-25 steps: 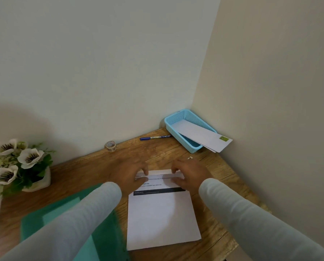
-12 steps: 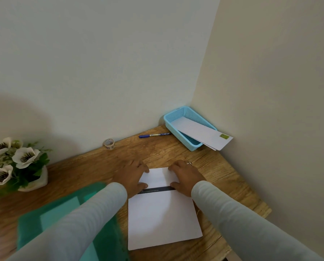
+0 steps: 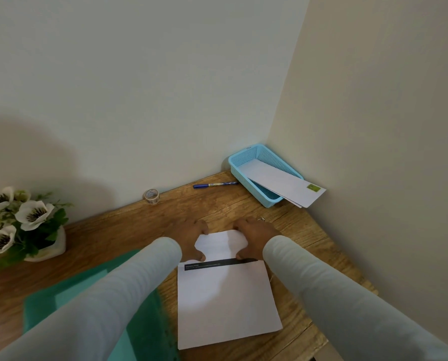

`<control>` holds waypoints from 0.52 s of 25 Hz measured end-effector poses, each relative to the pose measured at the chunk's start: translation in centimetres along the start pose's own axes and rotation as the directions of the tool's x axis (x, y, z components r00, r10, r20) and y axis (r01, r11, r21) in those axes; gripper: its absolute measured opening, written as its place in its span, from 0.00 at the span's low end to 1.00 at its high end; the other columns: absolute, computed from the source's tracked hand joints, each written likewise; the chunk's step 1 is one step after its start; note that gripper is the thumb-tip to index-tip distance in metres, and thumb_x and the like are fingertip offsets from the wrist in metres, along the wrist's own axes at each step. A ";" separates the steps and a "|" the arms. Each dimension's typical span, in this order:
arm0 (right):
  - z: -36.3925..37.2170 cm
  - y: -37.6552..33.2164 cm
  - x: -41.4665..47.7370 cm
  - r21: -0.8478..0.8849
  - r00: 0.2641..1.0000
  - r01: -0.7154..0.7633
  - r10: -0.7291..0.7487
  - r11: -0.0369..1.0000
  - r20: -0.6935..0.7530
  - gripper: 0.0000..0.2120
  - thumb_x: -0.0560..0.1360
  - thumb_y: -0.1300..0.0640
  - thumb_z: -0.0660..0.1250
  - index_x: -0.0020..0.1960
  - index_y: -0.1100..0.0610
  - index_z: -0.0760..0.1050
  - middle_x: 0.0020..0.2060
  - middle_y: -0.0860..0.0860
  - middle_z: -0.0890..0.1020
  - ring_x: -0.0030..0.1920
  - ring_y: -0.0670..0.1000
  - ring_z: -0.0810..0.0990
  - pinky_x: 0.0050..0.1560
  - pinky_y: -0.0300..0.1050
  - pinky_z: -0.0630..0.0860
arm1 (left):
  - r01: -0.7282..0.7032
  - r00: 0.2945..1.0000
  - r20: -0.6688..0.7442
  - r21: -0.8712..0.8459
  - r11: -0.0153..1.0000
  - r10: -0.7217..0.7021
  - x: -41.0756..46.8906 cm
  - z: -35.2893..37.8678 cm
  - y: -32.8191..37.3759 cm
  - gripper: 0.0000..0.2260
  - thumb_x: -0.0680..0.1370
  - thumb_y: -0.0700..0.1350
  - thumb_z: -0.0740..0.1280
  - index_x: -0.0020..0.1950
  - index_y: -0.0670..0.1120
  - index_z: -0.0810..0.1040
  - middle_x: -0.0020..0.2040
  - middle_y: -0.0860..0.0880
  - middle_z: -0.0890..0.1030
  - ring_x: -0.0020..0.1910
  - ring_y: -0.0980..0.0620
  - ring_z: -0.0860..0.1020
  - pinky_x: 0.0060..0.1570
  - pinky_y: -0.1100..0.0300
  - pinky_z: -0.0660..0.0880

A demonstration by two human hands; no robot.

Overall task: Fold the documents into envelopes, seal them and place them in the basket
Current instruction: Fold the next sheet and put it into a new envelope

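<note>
One white paper document point(image 3: 225, 303) lies flat on the brown wooden counter point(image 3: 129, 230) in front of me; its far part is folded over toward me, and a black printed band point(image 3: 217, 263) shows just below the edge of this flap; my left grip point(image 3: 191, 241) holds the left side of the flap, fingers curled at the crease and thumb on the paper; my right grip point(image 3: 256, 237) holds the right side in the same way; the light blue plastic mesh basket point(image 3: 246, 162) stands in the far right corner, well apart from the document; long white envelopes point(image 3: 282, 182) lie in it and stick out over its near rim; a blue pen point(image 3: 215, 184) and a small clear tape roll point(image 3: 151, 196) lie near the wall; a green plastic folder point(image 3: 69, 295) lies at my left.
</note>
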State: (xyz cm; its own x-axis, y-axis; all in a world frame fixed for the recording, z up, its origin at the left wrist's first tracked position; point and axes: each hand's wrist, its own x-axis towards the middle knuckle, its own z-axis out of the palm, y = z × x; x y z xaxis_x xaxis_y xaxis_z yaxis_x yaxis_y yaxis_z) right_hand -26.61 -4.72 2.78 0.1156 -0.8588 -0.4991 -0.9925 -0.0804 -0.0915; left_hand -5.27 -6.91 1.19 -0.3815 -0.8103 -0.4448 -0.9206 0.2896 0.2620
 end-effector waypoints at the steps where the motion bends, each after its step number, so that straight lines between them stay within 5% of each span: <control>1: 0.0 0.1 -0.1 0.018 1.000 -0.003 0.003 1.000 -0.006 0.40 0.70 0.42 0.78 0.76 0.47 0.64 0.74 0.51 0.70 0.72 0.58 0.70 0.70 0.56 0.73 | -0.008 1.000 -0.012 0.031 1.000 0.008 0.1 0.0 -0.1 0.32 0.71 0.58 0.78 0.71 0.58 0.69 0.73 0.51 0.69 0.70 0.46 0.69 0.68 0.51 0.71; 7: 0.4 0.6 -1.2 0.131 0.994 0.001 0.013 0.991 -0.112 0.26 0.77 0.51 0.74 0.72 0.47 0.70 0.69 0.49 0.75 0.67 0.55 0.75 0.67 0.51 0.76 | -0.013 0.997 -0.078 0.043 0.999 0.016 -0.5 0.6 -0.4 0.35 0.73 0.59 0.76 0.76 0.58 0.65 0.78 0.52 0.64 0.76 0.45 0.62 0.75 0.48 0.63; 13: -0.6 1.6 -2.9 0.157 0.955 0.072 -0.023 0.985 -0.294 0.08 0.80 0.56 0.69 0.58 0.49 0.77 0.55 0.48 0.80 0.55 0.51 0.77 0.56 0.43 0.77 | -0.114 0.932 -0.350 -0.037 0.993 0.094 -1.4 0.3 -0.7 0.12 0.79 0.51 0.71 0.62 0.57 0.79 0.62 0.55 0.78 0.60 0.53 0.75 0.56 0.64 0.68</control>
State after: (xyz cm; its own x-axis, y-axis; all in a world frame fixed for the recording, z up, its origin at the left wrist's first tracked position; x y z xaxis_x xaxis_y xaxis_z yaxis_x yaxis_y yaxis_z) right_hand -28.56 -2.68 4.63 0.1219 -0.9675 -0.2214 -0.9632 -0.0615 -0.2616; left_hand -4.15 -5.84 1.33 -0.4127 -0.9064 -0.0906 -0.8676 0.3608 0.3423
